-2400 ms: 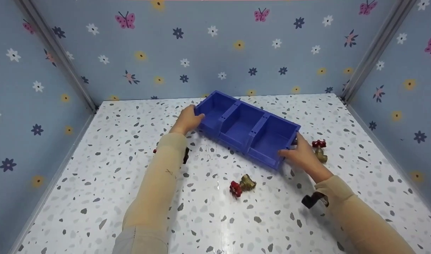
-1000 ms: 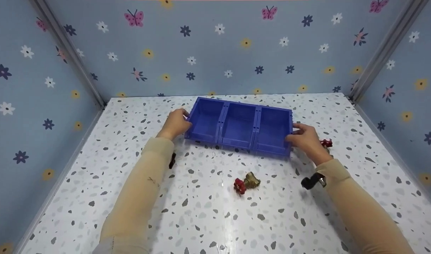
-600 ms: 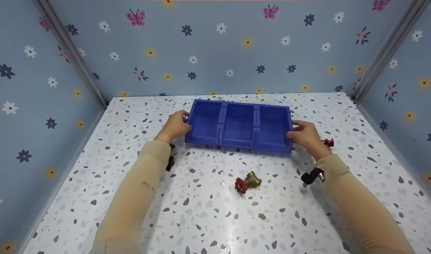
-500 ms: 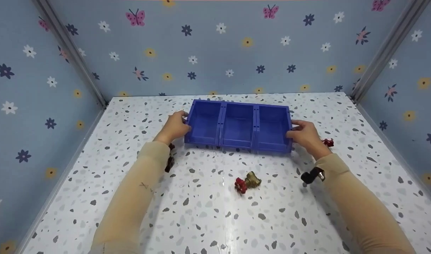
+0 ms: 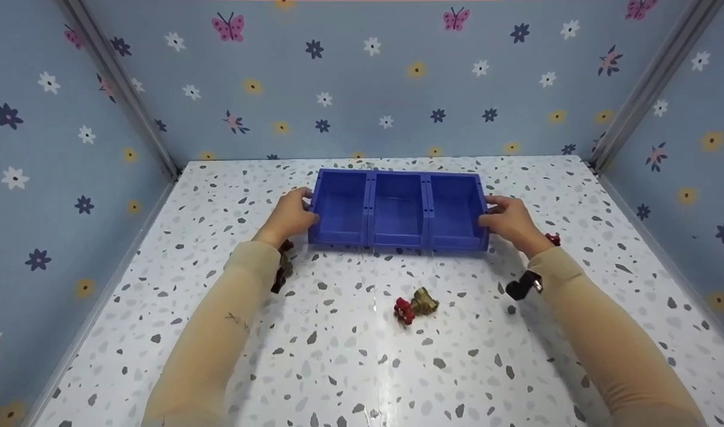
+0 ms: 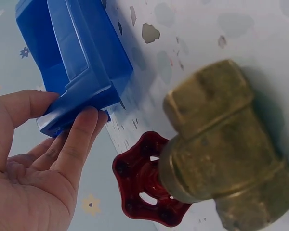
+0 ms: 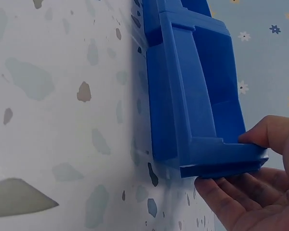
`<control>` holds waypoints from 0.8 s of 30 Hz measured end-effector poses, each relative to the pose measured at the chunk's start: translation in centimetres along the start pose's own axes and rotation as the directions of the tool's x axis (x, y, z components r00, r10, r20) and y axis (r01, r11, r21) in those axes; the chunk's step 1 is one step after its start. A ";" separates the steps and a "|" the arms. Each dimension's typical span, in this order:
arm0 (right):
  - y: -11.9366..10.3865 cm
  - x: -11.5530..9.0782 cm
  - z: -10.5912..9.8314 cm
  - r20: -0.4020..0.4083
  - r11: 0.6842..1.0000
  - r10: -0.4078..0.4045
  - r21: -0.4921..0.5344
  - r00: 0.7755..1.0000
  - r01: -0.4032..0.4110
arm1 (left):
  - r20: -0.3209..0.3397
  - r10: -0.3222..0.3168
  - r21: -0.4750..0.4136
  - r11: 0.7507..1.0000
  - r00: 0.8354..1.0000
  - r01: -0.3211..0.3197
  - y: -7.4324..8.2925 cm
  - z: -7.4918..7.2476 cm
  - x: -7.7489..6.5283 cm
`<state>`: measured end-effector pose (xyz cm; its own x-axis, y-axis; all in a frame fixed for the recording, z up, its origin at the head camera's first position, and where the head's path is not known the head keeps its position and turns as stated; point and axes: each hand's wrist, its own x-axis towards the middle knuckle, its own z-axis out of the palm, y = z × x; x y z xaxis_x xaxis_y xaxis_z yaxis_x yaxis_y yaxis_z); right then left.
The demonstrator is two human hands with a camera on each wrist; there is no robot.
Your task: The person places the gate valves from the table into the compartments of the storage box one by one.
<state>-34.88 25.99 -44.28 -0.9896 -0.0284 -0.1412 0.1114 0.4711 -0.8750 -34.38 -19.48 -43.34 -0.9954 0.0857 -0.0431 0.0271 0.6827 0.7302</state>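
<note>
A blue three-compartment storage bin stands toward the back of the table, its compartments bare inside. My left hand grips its left end wall, thumb on the rim and fingers against the outer side, as the left wrist view shows. At the other end my right hand pinches the wall the same way, with the thumb over the rim. A brass valve with a red handwheel lies in front of the bin. Another brass valve sits close by my left wrist, partly hidden by it in the head view.
Behind my right hand, a third valve's red handwheel shows; its body is hidden. Flower-patterned walls enclose the speckled table at the back and both sides.
Between both hands, the bin has turned from a slant to nearly square with the back wall. Its right end has swung away from me, its left end slightly nearer.
</note>
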 end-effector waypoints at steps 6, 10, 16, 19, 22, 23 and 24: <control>-0.4 0.5 0.0 0.011 1.000 -0.022 -0.016 1.000 0.023 | -0.018 -0.001 0.004 1.000 1.000 0.001 -0.2 0.0 -0.1; -0.5 0.9 0.1 0.030 0.999 -0.042 0.016 0.999 0.042 | -0.018 0.002 0.014 1.000 1.000 -0.002 -0.2 -0.1 -0.3; -0.6 1.1 0.1 0.036 0.999 -0.023 0.026 0.999 0.022 | -0.021 -0.009 0.010 1.000 1.000 0.009 -0.3 0.0 -0.4; -0.5 1.1 0.0 0.035 1.000 -0.020 0.007 0.999 0.020 | -0.036 -0.014 0.000 1.000 0.999 0.014 -0.4 0.1 -0.3; -0.4 1.1 0.0 0.027 1.000 -0.020 0.000 0.999 0.020 | -0.046 -0.017 -0.019 1.000 0.999 0.016 -0.4 0.3 -0.2; -0.4 1.1 0.0 0.024 1.000 -0.020 -0.003 1.000 0.021 | -0.050 -0.019 -0.027 0.999 0.999 0.018 -0.5 0.3 -0.1; -0.4 1.1 0.0 0.026 1.000 -0.022 -0.009 0.999 0.022 | -0.051 -0.019 -0.035 0.999 0.999 0.018 -0.5 0.4 -0.1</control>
<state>-36.04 25.74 -44.13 -0.9891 -0.0611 -0.1340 0.0889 0.4779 -0.8739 -34.28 -19.52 -43.96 -0.9991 0.0355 -0.0227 0.0063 0.6579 0.7530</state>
